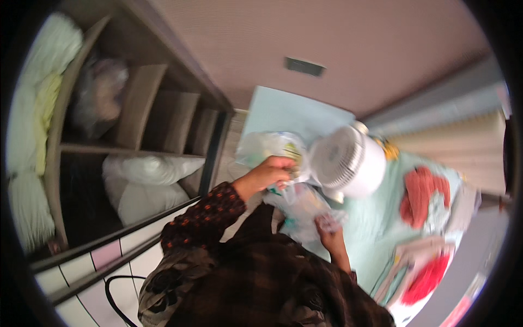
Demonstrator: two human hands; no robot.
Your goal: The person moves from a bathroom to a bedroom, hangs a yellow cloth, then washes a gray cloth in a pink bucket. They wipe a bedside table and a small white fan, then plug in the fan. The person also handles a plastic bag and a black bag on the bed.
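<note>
A translucent plastic bag [300,204] hangs in front of my body, between both hands. My left hand [271,173] pinches its upper edge with bent fingers. Lower down, my right hand [330,227] clutches a crumpled part of the same bag. Pale shapes and green print show faintly through it, too blurred to make out. Just beyond my left hand, another white plastic bag [265,147] with yellow and green print lies on a pale blue surface [298,108]. To the right of that bag is a white round appliance with a slotted grille [347,161].
An open wooden wardrobe [151,106] stands at left, holding white bundles [151,192] and a plastic-wrapped item [106,90]. On the light green bed sheet [363,229] at right lie a coral cloth [423,196], folded clothes [412,261] and a red cloth [427,280]. A wall rises ahead.
</note>
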